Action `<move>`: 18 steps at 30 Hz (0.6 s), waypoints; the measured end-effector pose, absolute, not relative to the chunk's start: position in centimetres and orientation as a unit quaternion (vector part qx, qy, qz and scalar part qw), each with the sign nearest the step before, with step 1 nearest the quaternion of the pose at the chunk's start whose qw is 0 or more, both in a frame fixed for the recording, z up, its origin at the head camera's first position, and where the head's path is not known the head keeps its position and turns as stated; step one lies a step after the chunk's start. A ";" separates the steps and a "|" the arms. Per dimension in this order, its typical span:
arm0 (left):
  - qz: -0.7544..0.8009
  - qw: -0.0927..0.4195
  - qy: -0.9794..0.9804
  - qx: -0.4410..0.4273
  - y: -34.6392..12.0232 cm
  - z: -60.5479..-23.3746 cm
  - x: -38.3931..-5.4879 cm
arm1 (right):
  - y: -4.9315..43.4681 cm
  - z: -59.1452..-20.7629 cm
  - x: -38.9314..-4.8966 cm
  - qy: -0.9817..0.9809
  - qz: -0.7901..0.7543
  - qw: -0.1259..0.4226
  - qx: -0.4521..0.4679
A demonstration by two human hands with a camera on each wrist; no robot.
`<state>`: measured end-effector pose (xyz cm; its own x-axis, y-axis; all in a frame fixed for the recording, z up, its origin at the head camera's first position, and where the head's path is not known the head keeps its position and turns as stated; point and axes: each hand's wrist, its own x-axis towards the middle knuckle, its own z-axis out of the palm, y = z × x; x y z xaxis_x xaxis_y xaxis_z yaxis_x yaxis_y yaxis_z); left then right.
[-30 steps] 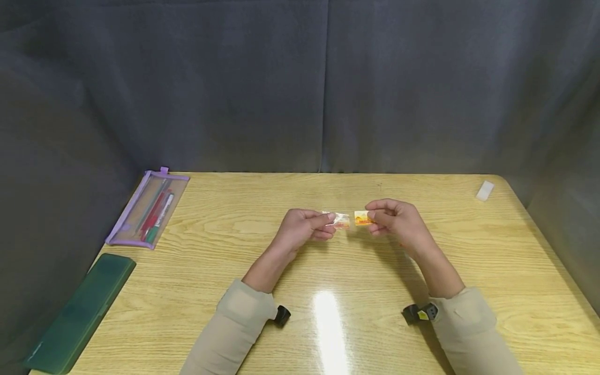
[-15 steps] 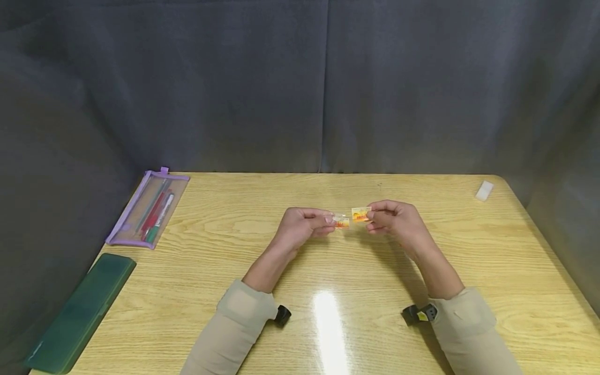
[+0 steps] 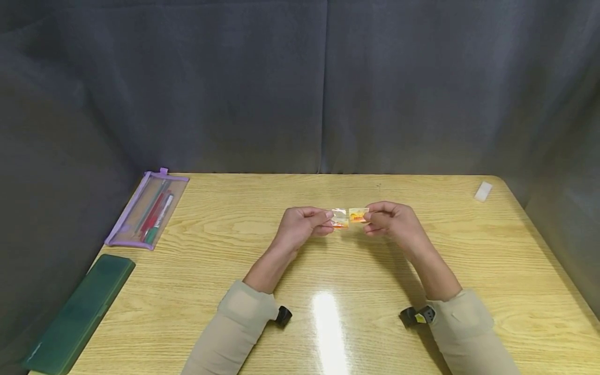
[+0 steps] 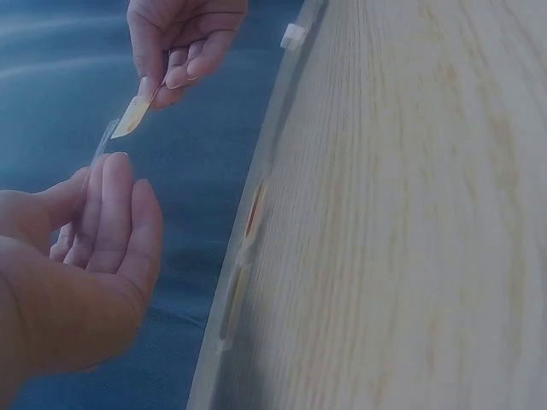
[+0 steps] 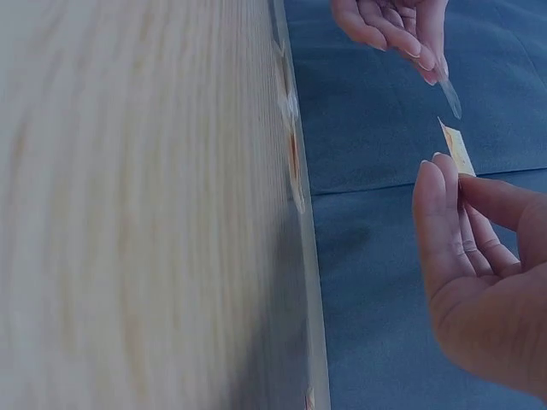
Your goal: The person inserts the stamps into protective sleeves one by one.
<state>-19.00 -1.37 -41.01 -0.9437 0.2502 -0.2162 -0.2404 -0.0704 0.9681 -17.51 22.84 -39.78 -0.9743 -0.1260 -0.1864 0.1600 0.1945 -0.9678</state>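
Observation:
Out over the middle of the table, in the head view, my left hand (image 3: 302, 226) pinches a small clear plastic wrapper (image 3: 339, 213) with orange print along its lower part. Facing it, my right hand (image 3: 396, 224) holds a small yellow and orange printed card (image 3: 357, 214) between thumb and fingers. The two pieces stand nearly edge to edge. From the left wrist, the clear wrapper (image 4: 104, 141) appears edge-on, its tip close to the card (image 4: 132, 115). In the right wrist view a narrow gap shows between the card (image 5: 457, 149) and the wrapper (image 5: 450, 96).
A mesh pencil pouch (image 3: 147, 211) with purple trim, with pens inside, lies at the table's left edge. Below it is a dark green pencil case (image 3: 82, 315). Near the back right corner lies a small white block (image 3: 483, 191). Dark curtains (image 3: 225, 88) hang behind the wooden table (image 3: 225, 229).
The card in my right hand has moved slightly left, narrowing the gap to the wrapper. My left hand has barely moved; the wrapper's face now shows more flatly.

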 end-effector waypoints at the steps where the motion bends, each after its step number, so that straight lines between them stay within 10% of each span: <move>1: 0.730 0.167 0.663 0.004 -1.4 -41.0 -19.0 | 22.8 -39.8 -17.5 0.764 -0.635 0.113 0.011; 18: 0.766 0.158 0.623 -0.013 -1.0 -41.2 -19.0 | 22.1 -39.8 -17.3 0.733 -0.672 0.108 0.014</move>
